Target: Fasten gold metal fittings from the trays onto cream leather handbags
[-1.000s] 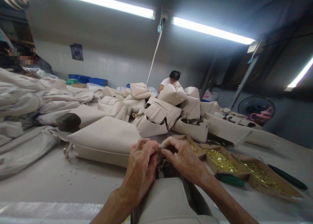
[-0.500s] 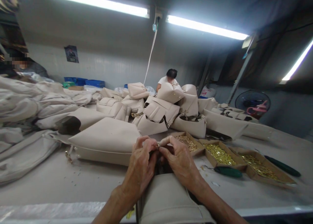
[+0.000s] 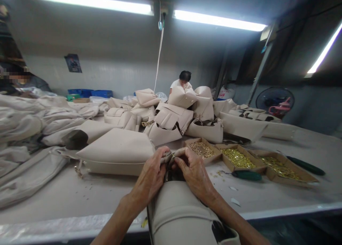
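Note:
A beige handbag (image 3: 181, 206) lies in front of me, its near end at the bottom of the view. At its far end, my left hand (image 3: 151, 172) is closed on a folded beige part of the bag. My right hand (image 3: 194, 172) pinches the same part from the other side, thumb against forefinger. Between the fingertips shows a small gold-coloured fitting (image 3: 173, 155); its exact shape is too small to make out. Just left of my hands another beige handbag (image 3: 116, 147) lies on the table (image 3: 112, 198).
Right of my hands stand a tray of small gold studs (image 3: 187, 144) and two trays of yellow-gold pieces (image 3: 263, 173). Green-handled tools (image 3: 247, 175) lie by them. Piled beige bags (image 3: 173, 116) cover the table's middle; a co-worker (image 3: 181, 82) sits behind.
My fingers have shifted on the bag's far end, and the folded beige part now shows between them. More of the bag's near end has come into view. The camera has tilted slightly.

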Demonstrator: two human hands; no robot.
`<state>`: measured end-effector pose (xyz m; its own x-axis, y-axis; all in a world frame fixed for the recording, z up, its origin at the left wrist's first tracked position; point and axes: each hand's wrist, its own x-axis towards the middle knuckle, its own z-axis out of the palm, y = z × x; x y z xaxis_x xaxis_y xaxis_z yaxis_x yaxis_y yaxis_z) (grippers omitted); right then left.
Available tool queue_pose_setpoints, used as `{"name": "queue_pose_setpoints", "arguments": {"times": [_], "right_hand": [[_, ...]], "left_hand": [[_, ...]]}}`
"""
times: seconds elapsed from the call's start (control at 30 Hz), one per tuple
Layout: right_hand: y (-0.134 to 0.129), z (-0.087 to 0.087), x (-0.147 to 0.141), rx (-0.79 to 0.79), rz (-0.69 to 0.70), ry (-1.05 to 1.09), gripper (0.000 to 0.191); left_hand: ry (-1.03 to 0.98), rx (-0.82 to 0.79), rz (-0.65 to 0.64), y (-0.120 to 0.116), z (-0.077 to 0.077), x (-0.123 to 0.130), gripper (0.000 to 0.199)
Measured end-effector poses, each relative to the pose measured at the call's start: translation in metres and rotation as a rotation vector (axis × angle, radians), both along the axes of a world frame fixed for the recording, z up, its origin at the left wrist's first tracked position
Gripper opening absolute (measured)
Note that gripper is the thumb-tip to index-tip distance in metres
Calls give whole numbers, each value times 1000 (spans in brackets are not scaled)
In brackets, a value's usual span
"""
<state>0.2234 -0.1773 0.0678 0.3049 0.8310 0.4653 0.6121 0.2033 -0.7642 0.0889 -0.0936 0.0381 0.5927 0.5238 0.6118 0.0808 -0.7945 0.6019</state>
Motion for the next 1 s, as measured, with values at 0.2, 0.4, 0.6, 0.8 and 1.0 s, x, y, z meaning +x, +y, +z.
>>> {"name": "queue_pose_setpoints", "arguments": {"times": [0.2,0.4,0.6,0.8,1.0], "right_hand": [[-2,-6,6,46,47,14,7],[-2,-15,9,64,117,122,7],[-3,-28,7,172,45,-22,3],[0,-36,4,279,17,-227,10],[4,-39,2,237,-28,-245,11]], "left_hand": [[-20,109,-7,10,-8,2,35],[-54,65,0,13,-6,0,30],[-88,-14,45,13,-1,7,29],[-112,-68,51,14,-2,14,29],[-133,-120,29,13,-2,13,27]]}}
